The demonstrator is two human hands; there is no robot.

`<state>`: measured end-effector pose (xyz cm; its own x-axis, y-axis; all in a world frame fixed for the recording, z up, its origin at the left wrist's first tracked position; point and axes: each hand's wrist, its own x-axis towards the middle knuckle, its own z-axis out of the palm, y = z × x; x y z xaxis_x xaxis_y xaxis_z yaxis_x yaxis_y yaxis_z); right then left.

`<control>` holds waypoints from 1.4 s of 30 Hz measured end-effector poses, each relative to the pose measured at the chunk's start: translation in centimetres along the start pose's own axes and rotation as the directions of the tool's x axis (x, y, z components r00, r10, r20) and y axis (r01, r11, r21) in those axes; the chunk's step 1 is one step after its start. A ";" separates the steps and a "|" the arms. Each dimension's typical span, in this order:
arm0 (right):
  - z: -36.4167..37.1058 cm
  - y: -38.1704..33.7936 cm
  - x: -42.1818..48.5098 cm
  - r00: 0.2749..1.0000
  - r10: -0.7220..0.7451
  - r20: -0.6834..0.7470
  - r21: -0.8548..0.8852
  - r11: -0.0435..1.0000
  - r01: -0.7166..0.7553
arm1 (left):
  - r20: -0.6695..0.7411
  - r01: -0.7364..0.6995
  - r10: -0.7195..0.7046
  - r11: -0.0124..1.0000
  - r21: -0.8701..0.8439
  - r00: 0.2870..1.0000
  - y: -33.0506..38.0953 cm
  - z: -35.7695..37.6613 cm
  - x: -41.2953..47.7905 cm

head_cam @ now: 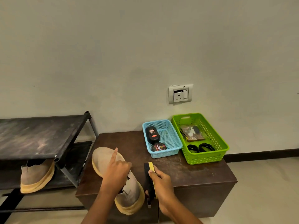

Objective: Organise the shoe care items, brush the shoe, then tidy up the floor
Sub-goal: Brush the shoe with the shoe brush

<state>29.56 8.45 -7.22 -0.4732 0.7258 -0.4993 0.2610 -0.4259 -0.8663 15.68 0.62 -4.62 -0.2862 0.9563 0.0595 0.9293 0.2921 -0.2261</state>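
**Shoe held, brushing about to begin**

The left hand (118,172) grips the shoe (105,157) at its opening on the cabinet (194,173), forefinger straight. At three o'clock, the right hand (161,183) clasps the brush (148,178). Next, probably, swing the brush across to the toe

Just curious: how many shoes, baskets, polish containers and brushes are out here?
Tan suede shoes with yellow soles: 2, one on the brown wooden cabinet, one on the black metal rack
Plastic mesh baskets: 2, blue and green
Polish containers: 2, black bottle and round dark tin
Yellow-backed black brush: 1
Total: 7
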 end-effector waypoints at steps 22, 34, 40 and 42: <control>-1.6 -0.9 1.3 0.980 -0.192 0.049 0.038 0.981 0.190 | 0.195 -0.043 0.028 0.997 0.071 0.980 1.2 1.2 0.6; -0.5 -3.5 -4.0 0.692 -0.689 0.216 -0.538 0.508 0.673 | -0.345 0.046 -0.110 0.981 -0.189 0.932 0.7 0.5 0.0; -0.8 -1.5 -2.2 0.548 -0.799 0.249 -0.832 0.113 0.543 | -0.315 0.157 -0.289 0.909 -0.385 0.904 1.4 3.0 -0.1; -0.9 -1.3 -1.2 0.535 -0.817 0.213 -0.865 0.098 0.493 | -0.267 0.182 -0.318 0.883 -0.432 0.910 2.0 3.7 -0.1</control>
<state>30.53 8.59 -5.49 -0.6455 0.6218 0.4434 0.5201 0.7831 -0.3410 16.66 1.10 -8.70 -0.4933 0.7798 0.3854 0.8698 0.4361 0.2309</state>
